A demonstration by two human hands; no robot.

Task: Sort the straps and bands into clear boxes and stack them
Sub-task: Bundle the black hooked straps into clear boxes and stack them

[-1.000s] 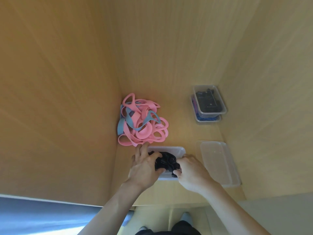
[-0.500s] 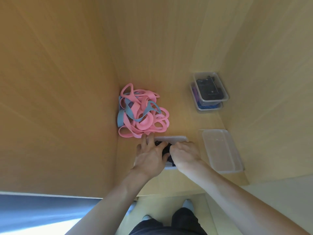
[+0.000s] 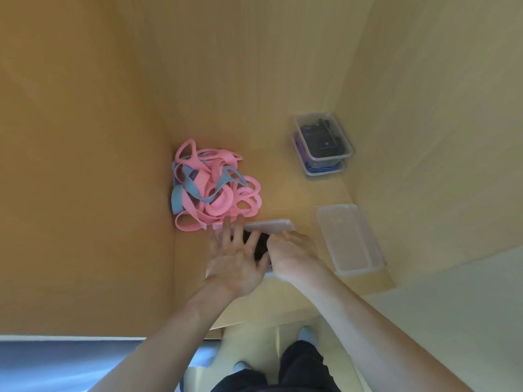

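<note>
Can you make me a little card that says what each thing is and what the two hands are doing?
Left hand: fingers flat and spread, pressing the black straps down
Right hand: curled on the black straps from the right
Near box: clear, under both hands, holds the black straps
Bands pile: pink and blue, tangled, loose at the left, just behind the near box
Stacked boxes: two clear ones, back right; top holds something black
Spare box: clear, right of the hands, nothing seen inside

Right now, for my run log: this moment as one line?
left hand: flat on black straps | right hand: on straps, grip hidden | straps: in clear box | pink and blue bands: unsorted pile
</note>
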